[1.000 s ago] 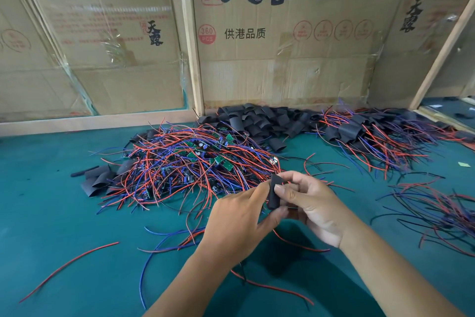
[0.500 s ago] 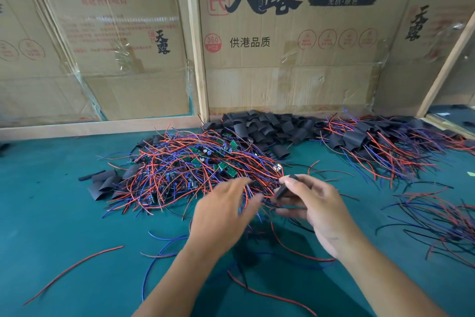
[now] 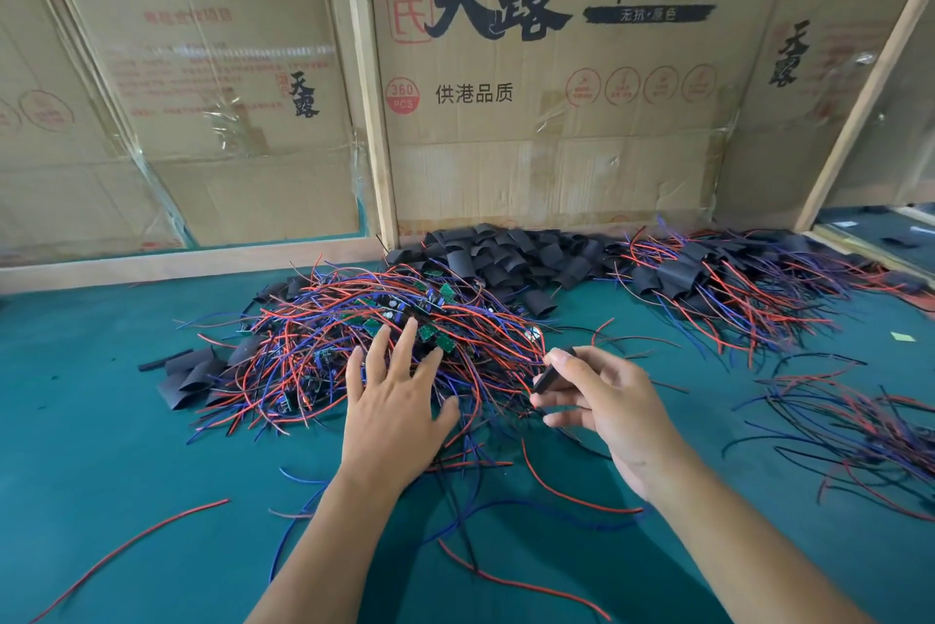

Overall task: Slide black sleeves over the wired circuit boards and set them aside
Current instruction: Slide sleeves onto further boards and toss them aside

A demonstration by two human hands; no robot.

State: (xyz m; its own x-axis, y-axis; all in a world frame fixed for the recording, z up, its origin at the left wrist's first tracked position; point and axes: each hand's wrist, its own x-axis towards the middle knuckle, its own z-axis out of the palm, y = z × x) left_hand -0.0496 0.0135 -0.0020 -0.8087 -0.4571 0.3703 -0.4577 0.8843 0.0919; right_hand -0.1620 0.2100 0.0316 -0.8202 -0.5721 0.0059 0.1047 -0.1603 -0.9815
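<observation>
Head view: my right hand pinches one black sleeve, ready to receive a board. My left hand, fingers spread, hovers over the heap of wired circuit boards on the tabletop, likely picking one.

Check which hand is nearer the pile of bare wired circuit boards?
Left. The left hand hovers open over the near edge of the pile of wired boards, fingers spread above the wires. The right hand sits off its right side, pinching a black sleeve.
</observation>
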